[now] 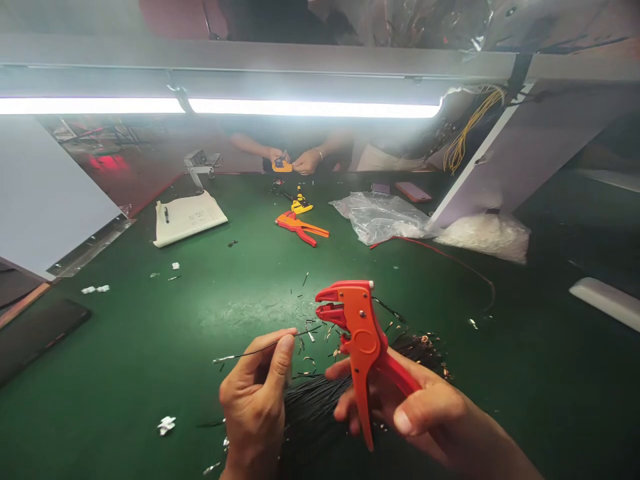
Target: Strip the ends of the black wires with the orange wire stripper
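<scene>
Between thumb and fingers, my left hand (pixel 263 393) pinches a thin black wire (pixel 245 355), whose right end points toward the tool jaws without touching them. My right hand (pixel 420 407) holds an orange and red wire stripper (pixel 363 333) upright by its handles, fingers loosely around them. The stripper's jaws face left and stand apart, with nothing between them. Beneath both hands lies a bundle of black wires (pixel 315 407), with copper-coloured ends showing at the right. Small wire scraps (pixel 310 333) are scattered behind the bundle.
Farther back lie a second orange and red stripper (pixel 303 228), a yellow and black tool (pixel 300 201), a notebook (pixel 190 219) with a pen, and plastic bags (pixel 380 217). Across the green table (pixel 240 293), another person's hands (pixel 305 160) hold a yellow tool. A lamp (pixel 310 109) hangs above.
</scene>
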Available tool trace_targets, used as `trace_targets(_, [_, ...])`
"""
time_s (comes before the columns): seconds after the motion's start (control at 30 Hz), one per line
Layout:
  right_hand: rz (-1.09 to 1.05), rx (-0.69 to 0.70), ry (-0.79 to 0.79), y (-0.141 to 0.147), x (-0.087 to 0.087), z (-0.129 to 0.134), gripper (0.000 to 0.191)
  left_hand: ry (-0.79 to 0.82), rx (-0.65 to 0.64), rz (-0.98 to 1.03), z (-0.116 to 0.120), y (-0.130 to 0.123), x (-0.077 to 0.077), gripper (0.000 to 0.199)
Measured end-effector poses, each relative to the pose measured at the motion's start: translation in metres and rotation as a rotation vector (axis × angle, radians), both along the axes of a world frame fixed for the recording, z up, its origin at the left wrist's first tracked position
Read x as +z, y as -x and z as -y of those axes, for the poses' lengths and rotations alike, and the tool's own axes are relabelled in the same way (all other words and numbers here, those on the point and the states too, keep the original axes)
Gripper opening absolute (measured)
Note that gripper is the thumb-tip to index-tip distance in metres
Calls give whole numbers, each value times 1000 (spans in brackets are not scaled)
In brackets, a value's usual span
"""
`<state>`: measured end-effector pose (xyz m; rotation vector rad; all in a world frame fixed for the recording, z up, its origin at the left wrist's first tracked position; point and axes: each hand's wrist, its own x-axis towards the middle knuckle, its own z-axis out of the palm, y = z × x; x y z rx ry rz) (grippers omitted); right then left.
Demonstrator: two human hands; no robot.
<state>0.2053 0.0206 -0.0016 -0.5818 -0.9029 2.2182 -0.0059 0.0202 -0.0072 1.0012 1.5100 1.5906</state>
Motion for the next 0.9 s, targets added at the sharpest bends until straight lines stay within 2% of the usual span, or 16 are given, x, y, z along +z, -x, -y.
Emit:
trace_targets(0.1, [-70,27,25,8,-4,4,72,-2,26,200,-4,4,4,22])
trace_targets(0.27, [-174,53,179,17,-13,7,54,24,33,416,-8,11,15,26])
trace_targets(0.63, [-220,44,172,18,-26,11,56,37,-17,503,-4,12,16,28])
trace_targets(0.9, [-183,52,185,21,-27,13,59,105,-75,585,-1,12,13,27])
